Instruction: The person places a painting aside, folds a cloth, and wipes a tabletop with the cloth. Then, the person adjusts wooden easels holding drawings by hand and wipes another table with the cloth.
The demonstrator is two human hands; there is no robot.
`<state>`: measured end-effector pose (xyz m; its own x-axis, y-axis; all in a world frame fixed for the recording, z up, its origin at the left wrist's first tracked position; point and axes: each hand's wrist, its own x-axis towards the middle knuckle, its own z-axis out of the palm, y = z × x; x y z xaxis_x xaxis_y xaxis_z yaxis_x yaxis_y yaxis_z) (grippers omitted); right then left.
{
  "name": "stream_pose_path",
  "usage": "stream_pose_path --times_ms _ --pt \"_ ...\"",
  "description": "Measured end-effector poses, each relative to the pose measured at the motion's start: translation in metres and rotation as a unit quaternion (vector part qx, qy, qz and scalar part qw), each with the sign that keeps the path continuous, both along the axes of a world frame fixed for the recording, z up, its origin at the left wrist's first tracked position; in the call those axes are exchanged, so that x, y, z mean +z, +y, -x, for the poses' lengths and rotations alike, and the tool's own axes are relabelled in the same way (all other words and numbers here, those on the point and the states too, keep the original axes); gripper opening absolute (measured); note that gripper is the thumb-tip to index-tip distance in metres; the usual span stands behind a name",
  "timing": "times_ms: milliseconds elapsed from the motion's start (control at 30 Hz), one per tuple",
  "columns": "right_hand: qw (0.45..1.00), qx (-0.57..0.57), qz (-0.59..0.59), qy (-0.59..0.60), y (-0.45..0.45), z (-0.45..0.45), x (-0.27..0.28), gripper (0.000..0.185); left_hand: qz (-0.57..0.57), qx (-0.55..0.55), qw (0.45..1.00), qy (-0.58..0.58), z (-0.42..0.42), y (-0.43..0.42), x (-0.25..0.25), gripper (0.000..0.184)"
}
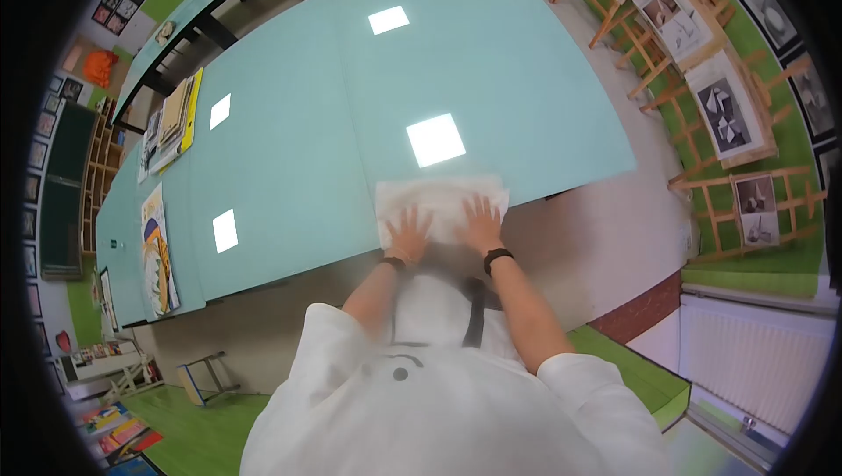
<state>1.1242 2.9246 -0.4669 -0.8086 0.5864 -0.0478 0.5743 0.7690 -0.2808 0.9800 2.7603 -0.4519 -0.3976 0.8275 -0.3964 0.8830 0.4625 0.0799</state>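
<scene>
Clock centred on the white cloth (444, 195); 12 points straight away from the person. The cloth lies spread at the near edge of the pale blue-green table (298, 125), towards 5 o'clock on the tabletop. Its near side reaches the table edge; arms and blur hide whether it hangs over.

Left hand (408, 235): palm down on the cloth's 8 o'clock part, fingers fanned. Right hand (481, 223): palm down towards 3 to 4 o'clock, fingers likewise apart. Neither pinches any fabric; a gap of cloth shows between the hands. Dark bands on both wrists.

Step in hand, judged: pressing the cloth flat with two hands. Notes for doing it well:
1. Load both palms evenly, or the sheet will probably skew or bunch.
2. Keep the fingers fanned, so that the 12 o'clock border does not fold under.
3. Watch the 6 o'clock side; a loose hem could catch on the table edge.
4. If sliding, move both hands together, so the middle does not ruck up.

Surroundings: glare patch (436, 140) just beyond the cloth at 12; stack of books (180, 117) well apart at 10; colourful print (156, 252) near 9; easels beyond the table at 2.
</scene>
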Motion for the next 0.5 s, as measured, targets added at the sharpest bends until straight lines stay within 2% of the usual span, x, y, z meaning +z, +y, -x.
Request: stream_pose_path --times_ms 133,267,367,500 --pt "0.998 -0.039 0.027 0.032 0.036 0.014 -0.002 0.077 0.071 -0.027 0.996 -0.037 0.025 0.045 0.014 0.062" --pt "0.997 -0.054 0.000 0.058 0.086 0.052 -0.010 0.079 0.049 -0.010 0.998 -0.023 0.062 0.102 -0.002 0.063" --pt "0.997 -0.064 0.033 0.018 0.148 0.110 -0.009 0.089 0.016 0.023 1.000 -0.011 0.103 0.168 -0.013 0.065" --pt "0.996 -0.023 0.056 -0.061 0.243 0.199 -0.008 0.090 -0.018 0.075 0.997 -0.010 0.167 0.256 -0.012 0.064"
